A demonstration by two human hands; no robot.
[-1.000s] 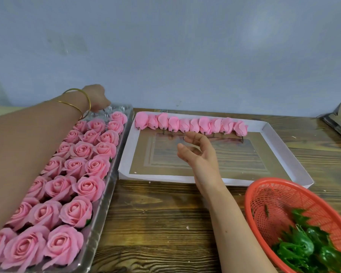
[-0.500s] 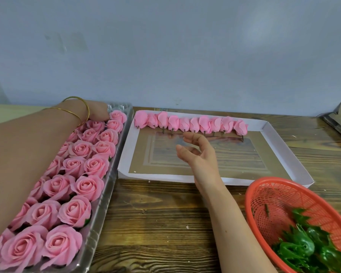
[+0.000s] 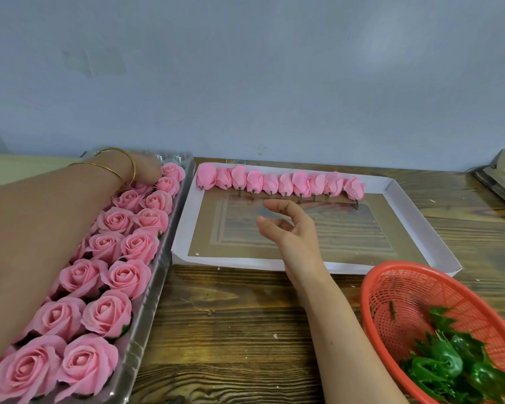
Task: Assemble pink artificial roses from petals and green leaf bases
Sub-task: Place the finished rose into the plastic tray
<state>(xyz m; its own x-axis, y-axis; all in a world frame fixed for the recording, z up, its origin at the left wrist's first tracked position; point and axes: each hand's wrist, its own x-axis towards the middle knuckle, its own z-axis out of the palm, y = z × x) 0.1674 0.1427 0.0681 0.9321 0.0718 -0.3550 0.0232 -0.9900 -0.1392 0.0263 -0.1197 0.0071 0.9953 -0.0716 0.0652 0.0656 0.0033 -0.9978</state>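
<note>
fingers (image 3: pixel 279 206) of the right hand (image 3: pixel 295 234) loosely spread, empty, mid-frame above the white tray (image 3: pixel 181 228); left hand (image 3: pixel 145 172) upper left among finished roses (image 3: pixel 123 275), grip hidden; leaf bases (image 3: pixel 449 367) lower right.

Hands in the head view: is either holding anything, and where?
Right hand holds nothing. Left hand is at the far end of the rose tray, fingers hidden: cannot tell.

Roses (image 3: pixel 123 277) packed in tray (image 3: pixel 146 325), left; buds (image 3: pixel 280 183) rowed along far wall of box (image 3: pixel 414 217), centre; leaves (image 3: pixel 449 365) held in basket (image 3: pixel 391 287), right.
</note>
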